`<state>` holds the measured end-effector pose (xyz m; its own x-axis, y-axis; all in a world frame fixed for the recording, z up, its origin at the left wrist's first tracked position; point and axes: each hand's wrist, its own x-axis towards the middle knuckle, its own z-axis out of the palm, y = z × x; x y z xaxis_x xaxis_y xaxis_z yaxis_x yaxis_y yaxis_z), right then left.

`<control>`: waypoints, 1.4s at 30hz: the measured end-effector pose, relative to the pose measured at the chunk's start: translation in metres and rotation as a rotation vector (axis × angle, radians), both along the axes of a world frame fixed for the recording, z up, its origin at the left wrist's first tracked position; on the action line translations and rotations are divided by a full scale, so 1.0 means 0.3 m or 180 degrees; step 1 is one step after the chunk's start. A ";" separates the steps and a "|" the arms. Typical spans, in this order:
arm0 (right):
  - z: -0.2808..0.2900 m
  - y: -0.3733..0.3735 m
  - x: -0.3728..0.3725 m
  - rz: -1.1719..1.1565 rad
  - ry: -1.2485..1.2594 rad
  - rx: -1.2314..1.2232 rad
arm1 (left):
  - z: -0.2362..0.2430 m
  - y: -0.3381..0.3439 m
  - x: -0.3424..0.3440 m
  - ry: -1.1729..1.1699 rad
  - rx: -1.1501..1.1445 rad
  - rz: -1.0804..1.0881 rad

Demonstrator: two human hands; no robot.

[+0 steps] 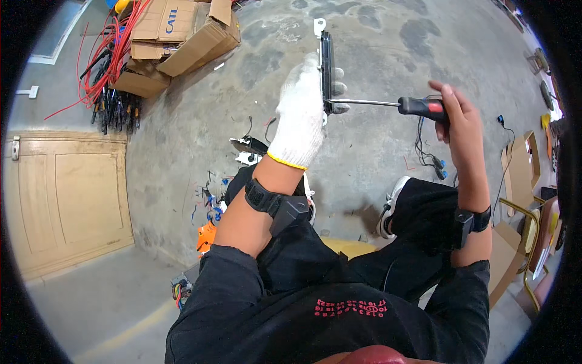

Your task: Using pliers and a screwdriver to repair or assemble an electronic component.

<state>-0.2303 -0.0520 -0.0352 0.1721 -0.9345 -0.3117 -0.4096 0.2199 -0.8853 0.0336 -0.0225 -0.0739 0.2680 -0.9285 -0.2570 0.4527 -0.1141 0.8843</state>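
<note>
My left hand [303,106], in a white knitted glove with a yellow cuff edge, is closed round a long, narrow black bar-shaped part [328,67]. The part stands upright in the view, with a white metal tab [319,26] at its far end. From the right, a screwdriver [421,108] with a black and red handle points level at the part. Its tip meets the part's side low down; whether it sits in a screw is too small to tell. My bare right hand [462,115] grips the handle's end, thumb and index finger partly stretched out.
Opened cardboard boxes [182,36] stand at the far left beside coiled red cables [100,70]. Cables with blue connectors [438,162] lie on the concrete floor to the right. Small wire scraps [212,200] and an orange object [206,238] lie left of my legs. A chair [533,242] stands at right.
</note>
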 end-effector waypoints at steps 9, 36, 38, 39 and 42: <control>-0.029 -0.018 -0.010 -0.0192 -0.1473 -0.0058 | 0.015 -0.001 -0.008 -0.0090 0.0117 0.0047; -0.088 0.097 0.137 0.0312 -0.0981 -0.1898 | 0.012 0.019 -0.078 -0.0152 0.0002 -0.0212; -0.107 0.104 0.186 0.0662 -0.0628 -0.2355 | 0.020 0.028 -0.097 -0.0184 -0.0055 -0.0223; -0.102 0.109 0.200 0.0896 -0.0503 -0.2508 | 0.007 0.028 -0.096 -0.0177 -0.0047 -0.0241; -0.104 0.117 0.242 0.1004 -0.0449 -0.2755 | -0.055 0.025 -0.084 -0.1227 -0.0420 -0.0607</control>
